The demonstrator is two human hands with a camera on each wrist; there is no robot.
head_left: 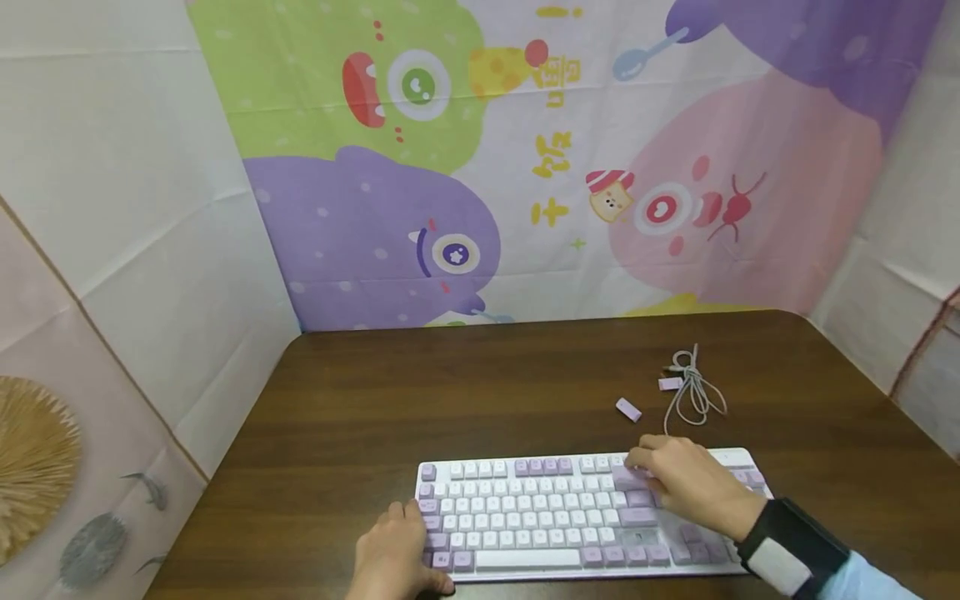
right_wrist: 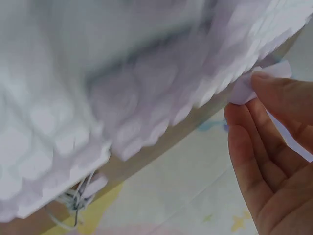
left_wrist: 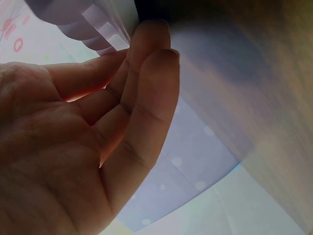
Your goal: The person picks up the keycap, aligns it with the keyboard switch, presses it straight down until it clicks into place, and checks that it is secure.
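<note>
A white and lilac keyboard (head_left: 528, 560) lies on the brown table. At its left end my left hand (head_left: 393, 550) holds the edge, thumb by the front corner. In the left wrist view, the fingers of the left hand (left_wrist: 122, 117) bend against the keyboard's side (left_wrist: 120, 19). My right hand (head_left: 693, 479) is over the upper right part, fingertips at a long lilac keycap (head_left: 628, 477). The right wrist view shows the right hand (right_wrist: 274, 161) pinching a lilac keycap (right_wrist: 241, 91) between thumb and fingers. Lower down, a key position (head_left: 639, 538) shows bare switches.
Behind the keyboard lies a coiled pale cable (head_left: 697, 396). A small lilac block (head_left: 670, 383) lies against it, and another lilac block (head_left: 628, 409) is nearer the keyboard. A cartoon-printed cloth (head_left: 525, 233) hangs at the table's back edge, with white cloth (head_left: 127, 167) at the left.
</note>
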